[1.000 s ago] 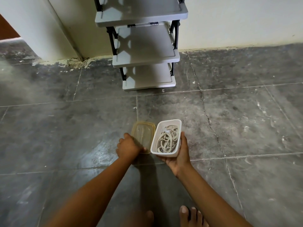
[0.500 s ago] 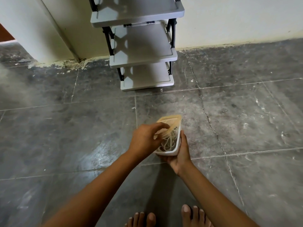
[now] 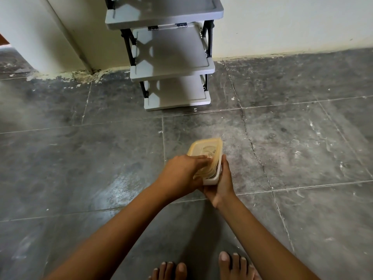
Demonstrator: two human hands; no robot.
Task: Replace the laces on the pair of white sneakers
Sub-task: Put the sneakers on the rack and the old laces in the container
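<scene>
A small white plastic box (image 3: 212, 180) holding pale laces sits in my right hand (image 3: 222, 183), which grips it from below and the right side. A translucent yellow lid (image 3: 207, 153) lies over the box, and the laces show faintly through it. My left hand (image 3: 181, 172) lies on the near left part of the lid with its fingers pressed flat on top. No sneakers are in view.
A grey plastic shelf rack (image 3: 171, 63) with black legs stands against the cream wall (image 3: 282, 23) ahead. The floor (image 3: 80, 158) is dark grey tile with a crack running to the right. Bare toes (image 3: 234, 263) show at the bottom edge.
My left hand lifted the yellow lid off the floor beside the box, carried it right and set it over the box held in my right hand.
</scene>
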